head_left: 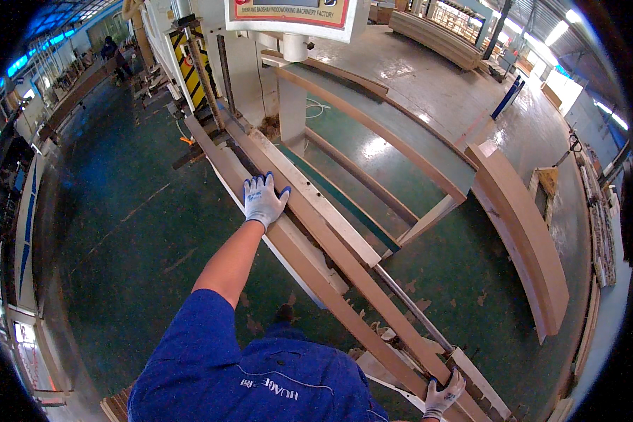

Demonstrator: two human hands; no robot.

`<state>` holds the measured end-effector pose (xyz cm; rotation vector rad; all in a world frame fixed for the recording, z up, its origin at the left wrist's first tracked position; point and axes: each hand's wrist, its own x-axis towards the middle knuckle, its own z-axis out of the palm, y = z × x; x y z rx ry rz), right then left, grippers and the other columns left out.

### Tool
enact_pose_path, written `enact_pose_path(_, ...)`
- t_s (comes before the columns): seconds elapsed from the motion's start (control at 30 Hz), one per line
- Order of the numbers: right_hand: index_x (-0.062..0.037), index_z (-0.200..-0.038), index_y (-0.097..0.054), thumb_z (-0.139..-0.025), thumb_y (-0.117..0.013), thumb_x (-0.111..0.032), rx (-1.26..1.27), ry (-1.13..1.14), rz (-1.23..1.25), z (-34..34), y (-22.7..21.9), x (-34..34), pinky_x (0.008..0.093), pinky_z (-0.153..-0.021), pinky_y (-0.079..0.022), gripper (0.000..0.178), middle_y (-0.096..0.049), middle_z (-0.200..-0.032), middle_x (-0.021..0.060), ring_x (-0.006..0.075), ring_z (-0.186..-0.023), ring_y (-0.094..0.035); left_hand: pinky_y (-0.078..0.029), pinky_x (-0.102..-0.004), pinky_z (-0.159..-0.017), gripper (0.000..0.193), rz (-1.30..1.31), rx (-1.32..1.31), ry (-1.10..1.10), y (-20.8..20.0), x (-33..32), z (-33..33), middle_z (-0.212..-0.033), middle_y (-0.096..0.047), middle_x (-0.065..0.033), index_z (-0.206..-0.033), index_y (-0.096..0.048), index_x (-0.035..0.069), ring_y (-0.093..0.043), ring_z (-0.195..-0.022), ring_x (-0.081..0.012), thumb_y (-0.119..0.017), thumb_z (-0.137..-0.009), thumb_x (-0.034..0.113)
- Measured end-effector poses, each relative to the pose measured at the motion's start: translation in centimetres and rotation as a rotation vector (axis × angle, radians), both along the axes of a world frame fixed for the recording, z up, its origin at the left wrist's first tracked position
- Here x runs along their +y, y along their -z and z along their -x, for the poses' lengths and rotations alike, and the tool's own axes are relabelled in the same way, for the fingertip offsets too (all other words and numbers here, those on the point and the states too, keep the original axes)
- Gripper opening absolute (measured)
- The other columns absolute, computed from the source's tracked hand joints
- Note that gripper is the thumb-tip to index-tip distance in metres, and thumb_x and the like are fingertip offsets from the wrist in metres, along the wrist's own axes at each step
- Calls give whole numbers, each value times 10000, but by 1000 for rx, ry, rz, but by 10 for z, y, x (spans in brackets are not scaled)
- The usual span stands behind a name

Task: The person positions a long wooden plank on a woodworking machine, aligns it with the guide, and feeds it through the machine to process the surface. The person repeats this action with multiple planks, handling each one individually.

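Two long brown boards run diagonally from the machine toward the lower right: a nearer board (pixel 309 274) and a farther board (pixel 359 274), with a narrow gap between them. My left hand (pixel 264 200), in a white glove with blue fingertips, lies across the boards near the machine, fingers spread. Far down at the lower right, my right hand (pixel 444 395), gloved alike, curls its fingers round a board close to its end. What its palm touches is hidden. Beside the farther board lies a pale machine rail (pixel 330 214) and a round metal rod (pixel 415 307).
A white machine (pixel 250 77) with a yellow-black striped panel (pixel 188 69) stands ahead. On its right is a frame of brown beams (pixel 380 126). A stack of long brown boards (pixel 524 243) lies farther right. Another person (pixel 110 55) is at the far left.
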<state>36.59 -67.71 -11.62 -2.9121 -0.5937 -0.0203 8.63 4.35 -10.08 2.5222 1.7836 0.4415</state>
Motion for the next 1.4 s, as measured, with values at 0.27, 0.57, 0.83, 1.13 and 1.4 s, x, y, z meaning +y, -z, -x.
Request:
enact_pose_path(0.27, -92, -1499, -530, -748, -846, -228, -130, -204, -101, -22, 40, -38, 614, -1266, -290, 825, -504, -1482, 208, 452, -1445, -402, -234, -564, -1277, 835, 18, 13, 3, -1, 0, -3, -1535, -539, -283, -1551, -478, -11, -455, -1469, -419, -563, -998, 609)
enact_pose_path(0.57, -72, -1485, -522, -741, -837, -225, -109, -129, -61, -7, 14, -13, 614, -1260, -282, 823, -515, -1460, 216, 457, -1417, -421, -214, -566, -1286, 844, 23, 4, 8, 2, 3, -3, -1559, -516, -293, -1569, -459, -14, -434, -1490, -423, -557, -1002, 604)
enact_pose_path(0.83, -62, -1492, -520, -767, -827, -318, -96, -135, -44, -5, 9, -12, 629, -1239, -292, 828, -515, -1456, 220, 461, -1410, -424, -227, -562, -1282, 825, 11, -11, 10, 0, 1, -4, -1527, -544, -289, -1549, -484, -9, -452, -1472, -424, -573, -996, 598)
enact_pose_path(1.13, -52, -1484, -533, -776, -817, -346, -38, -80, -23, -4, 1, -4, 634, -1240, -294, 818, -523, -1436, 226, 462, -1415, -421, -232, -557, -1280, 816, 1, -11, 8, 3, 2, -2, -1518, -552, -283, -1537, -494, -10, -458, -1464, -421, -577, -994, 594)
enact_pose_path(1.4, -45, -1478, -533, -773, -827, -331, -74, -102, -12, -1, 0, -4, 620, -1242, -302, 816, -528, -1442, 232, 463, -1397, -437, -228, -559, -1281, 813, 9, -17, 7, 2, 1, -5, -1525, -545, -286, -1536, -495, -9, -455, -1466, -423, -582, -991, 588)
